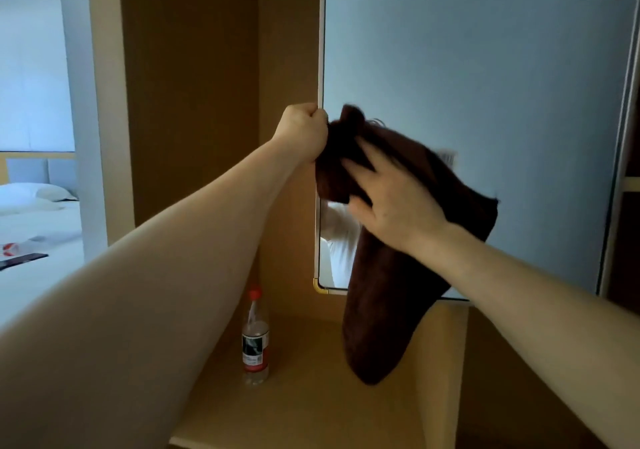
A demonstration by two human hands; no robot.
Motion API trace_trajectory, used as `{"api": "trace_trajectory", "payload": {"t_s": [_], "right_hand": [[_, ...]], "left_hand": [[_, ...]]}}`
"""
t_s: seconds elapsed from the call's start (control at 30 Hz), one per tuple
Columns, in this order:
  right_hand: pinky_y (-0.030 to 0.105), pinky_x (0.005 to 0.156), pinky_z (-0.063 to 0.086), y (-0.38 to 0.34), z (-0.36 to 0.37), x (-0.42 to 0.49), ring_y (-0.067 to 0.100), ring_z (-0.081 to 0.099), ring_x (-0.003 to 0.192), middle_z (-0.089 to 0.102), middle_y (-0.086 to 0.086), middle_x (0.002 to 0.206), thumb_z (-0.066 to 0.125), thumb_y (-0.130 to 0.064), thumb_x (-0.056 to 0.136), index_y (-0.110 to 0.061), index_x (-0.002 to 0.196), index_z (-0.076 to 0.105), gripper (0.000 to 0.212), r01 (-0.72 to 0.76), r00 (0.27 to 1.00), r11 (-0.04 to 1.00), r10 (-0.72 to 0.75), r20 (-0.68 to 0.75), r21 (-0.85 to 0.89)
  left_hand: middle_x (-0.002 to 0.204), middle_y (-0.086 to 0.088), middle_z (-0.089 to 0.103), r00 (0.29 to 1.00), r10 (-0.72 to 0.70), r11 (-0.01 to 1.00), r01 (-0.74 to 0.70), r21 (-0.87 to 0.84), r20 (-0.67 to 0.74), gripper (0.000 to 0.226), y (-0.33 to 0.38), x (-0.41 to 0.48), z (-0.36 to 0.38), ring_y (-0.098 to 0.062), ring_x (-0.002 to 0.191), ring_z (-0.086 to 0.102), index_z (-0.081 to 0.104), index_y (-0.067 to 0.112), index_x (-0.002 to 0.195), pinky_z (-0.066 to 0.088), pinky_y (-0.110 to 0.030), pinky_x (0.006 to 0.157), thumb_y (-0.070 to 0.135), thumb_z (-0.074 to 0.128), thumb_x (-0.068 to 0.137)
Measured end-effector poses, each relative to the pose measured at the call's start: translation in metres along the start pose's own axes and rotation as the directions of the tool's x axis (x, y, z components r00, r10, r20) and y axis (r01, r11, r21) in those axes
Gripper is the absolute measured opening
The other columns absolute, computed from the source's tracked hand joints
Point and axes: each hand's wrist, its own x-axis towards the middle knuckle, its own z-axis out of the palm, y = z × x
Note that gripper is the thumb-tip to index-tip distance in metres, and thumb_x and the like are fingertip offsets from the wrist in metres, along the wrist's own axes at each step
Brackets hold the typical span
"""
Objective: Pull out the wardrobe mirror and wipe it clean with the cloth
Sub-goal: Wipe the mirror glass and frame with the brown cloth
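Wardrobe: the tan wooden wardrobe is standing open, its inner shelf lying below the mirror.
Mirror: the tall rectangular mirror with a thin pale metal frame is standing out from the wardrobe, its glass reflecting a blue-grey wall; its left edge and brass-coloured lower corner are showing.
Bed: a white bed with a pillow is lying far to the left of the mirror, past the wardrobe side.
Cloth: the dark brown towel-like cloth is lying against the lower left part of the mirror, its loose end hanging past the mirror's bottom edge over the shelf.
Right hand: it is pressing flat on the cloth, fingers spread, pinning it to the glass.
Left hand: it is closing in a fist around the mirror's left frame edge, just beside the cloth's upper corner.
Bottle: a clear plastic bottle with a red cap and label is standing upright on the shelf, below and left of the mirror's corner.
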Motion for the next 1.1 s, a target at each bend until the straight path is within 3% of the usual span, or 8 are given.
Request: {"api": "trace_trajectory", "payload": {"t_s": [0.07,0.17,0.33,0.43,0.53,0.77,0.93,1.1], "right_hand": [[0.015,0.107,0.002,-0.006,0.014,-0.022,0.028,0.024,0.139,0.02,0.013,0.155,0.054,-0.022,0.086,-0.014,0.142,0.039,0.059,0.051,0.989,0.998,-0.057,0.14,0.046],[0.005,0.099,-0.006,-0.011,0.035,-0.063,0.019,0.028,0.137,0.018,0.005,0.156,0.05,-0.024,0.091,-0.021,0.146,0.032,0.058,0.098,0.929,0.987,-0.136,0.344,0.126],[0.003,0.101,-0.007,0.0,0.018,-0.068,0.009,0.031,0.13,0.036,-0.009,0.143,0.049,-0.029,0.09,-0.028,0.136,0.047,0.046,0.3,0.812,0.947,-0.316,0.491,0.115],[0.013,0.107,0.001,0.019,-0.013,-0.027,0.019,0.031,0.135,0.039,0.004,0.145,0.056,-0.019,0.087,-0.02,0.133,0.053,0.046,0.359,0.831,0.933,-0.331,0.447,0.024],[0.022,0.11,0.011,0.05,-0.06,0.029,0.034,0.032,0.135,0.038,0.024,0.144,0.06,-0.008,0.078,-0.006,0.126,0.058,0.048,0.24,0.962,0.962,-0.218,0.162,-0.132],[0.045,0.112,0.023,0.069,-0.092,0.065,0.036,0.025,0.136,0.022,0.011,0.154,0.044,-0.027,0.08,-0.019,0.138,0.045,0.059,-0.126,0.991,0.967,0.111,-0.079,-0.22],[0.038,0.112,0.021,0.049,-0.039,-0.012,0.039,0.032,0.134,0.026,0.019,0.151,0.054,-0.017,0.08,-0.012,0.137,0.047,0.057,-0.002,0.997,0.993,0.011,0.072,-0.12],[0.027,0.115,0.0,0.018,0.005,-0.111,0.02,0.025,0.139,0.029,0.003,0.152,0.053,-0.022,0.089,-0.025,0.144,0.035,0.058,0.117,0.927,0.993,-0.115,0.358,0.017]], "left_hand": [[0.053,-0.006,0.05,1.0,-0.003,1.0,0.003,0.007,0.004,0.031,0.0,-0.001,0.001,-0.021,0.054,0.047,0.044,0.008,0.066,0.039,-0.017,0.045,0.009,0.034,0.095],[0.056,-0.014,0.067,0.998,-0.006,0.999,0.009,-0.052,0.06,0.029,0.001,-0.004,0.003,-0.035,0.059,0.06,0.053,0.002,0.08,0.056,-0.039,0.061,0.007,0.029,0.095],[0.042,-0.003,0.056,1.0,0.001,0.999,0.0,-0.036,0.023,0.029,0.001,-0.003,0.003,-0.023,0.053,0.059,0.051,0.005,0.077,0.054,-0.03,0.057,0.009,0.029,0.096],[0.043,-0.002,0.055,1.0,0.0,1.0,0.001,-0.015,0.014,0.03,0.0,-0.002,0.005,-0.013,0.045,0.054,0.05,0.005,0.075,0.046,-0.021,0.049,0.009,0.03,0.097],[0.056,-0.004,0.051,0.999,0.016,1.0,-0.016,0.012,-0.03,0.027,-0.002,-0.001,0.006,-0.014,0.05,0.049,0.052,0.003,0.081,0.038,-0.016,0.042,0.011,0.032,0.098],[0.05,-0.002,0.055,0.996,0.052,0.999,-0.052,0.011,-0.073,0.03,-0.002,-0.006,0.009,-0.001,0.035,0.052,0.057,0.002,0.089,0.038,-0.009,0.034,0.011,0.031,0.1],[0.067,-0.004,0.055,0.995,0.031,0.996,-0.024,0.086,-0.091,0.031,-0.002,-0.002,0.008,-0.01,0.058,0.051,0.059,0.003,0.085,0.04,-0.016,0.046,0.014,0.033,0.099],[0.041,0.005,0.054,0.996,-0.019,0.998,0.024,0.059,-0.088,0.035,0.004,-0.006,0.008,-0.004,0.038,0.053,0.051,0.012,0.07,0.036,-0.008,0.033,0.012,0.032,0.099]]}}
